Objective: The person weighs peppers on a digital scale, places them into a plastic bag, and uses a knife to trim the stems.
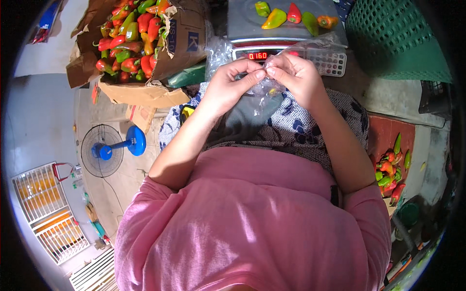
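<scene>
Both my hands meet in front of the scale, pinching a clear plastic bag [264, 92]. My left hand [232, 85] is closed, thumb against fingertips, on the bag's film. Close beside it, my right hand [298, 80] pinches the same film, thumb tip almost touching the left thumb. The bag hangs crumpled below my fingers, over my lap; whether anything is in it I cannot make out. Just beyond my hands stands a digital scale [238, 29] with a lit red display and a keypad [335, 64]. Several red, yellow and green peppers [274, 18] lie on its metal plate.
At the far left an open cardboard box [187, 34] is heaped with peppers [131, 41]. A green plastic basket [398, 41] stands at the far right. More peppers [391, 167] lie on the floor at right. A blue fan [103, 150] is at left. Clear plastic [219, 56] lies beside the scale.
</scene>
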Tool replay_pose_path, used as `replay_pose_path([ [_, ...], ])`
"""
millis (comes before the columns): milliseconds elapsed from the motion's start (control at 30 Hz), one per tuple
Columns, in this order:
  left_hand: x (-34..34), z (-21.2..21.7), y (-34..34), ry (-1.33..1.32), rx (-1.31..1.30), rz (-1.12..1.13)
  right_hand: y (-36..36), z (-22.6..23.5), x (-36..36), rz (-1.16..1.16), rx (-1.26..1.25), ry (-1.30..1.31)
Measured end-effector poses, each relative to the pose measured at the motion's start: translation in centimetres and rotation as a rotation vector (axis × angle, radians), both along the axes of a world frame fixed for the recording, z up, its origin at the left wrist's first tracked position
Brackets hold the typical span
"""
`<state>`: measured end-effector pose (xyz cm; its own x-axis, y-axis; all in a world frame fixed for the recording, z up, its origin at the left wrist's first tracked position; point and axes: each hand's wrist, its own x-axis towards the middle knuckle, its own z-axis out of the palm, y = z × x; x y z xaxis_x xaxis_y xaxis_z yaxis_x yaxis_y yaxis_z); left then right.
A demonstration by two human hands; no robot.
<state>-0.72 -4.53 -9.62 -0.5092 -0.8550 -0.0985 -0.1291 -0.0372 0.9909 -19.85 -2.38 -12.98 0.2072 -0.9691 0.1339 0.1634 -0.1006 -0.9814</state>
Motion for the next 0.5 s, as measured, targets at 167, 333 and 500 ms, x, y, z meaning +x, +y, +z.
replay_pose_path([
  [167, 0.0, 0.0, 0.2, 0.083, 0.089, 0.063, 0.1, 0.7, 0.4, -0.207, -0.144, 0.117],
  [333, -0.4, -0.1, 0.8, 0.129, 0.072, 0.211, 0.9, 2.8, 1.3, -0.940, -0.767, 0.581],
  [500, -1.4, 0.2, 1.5, 0.316, 0.078, 0.166, 2.7, 2.6, 1.9, -0.377, -0.333, 0.391],
])
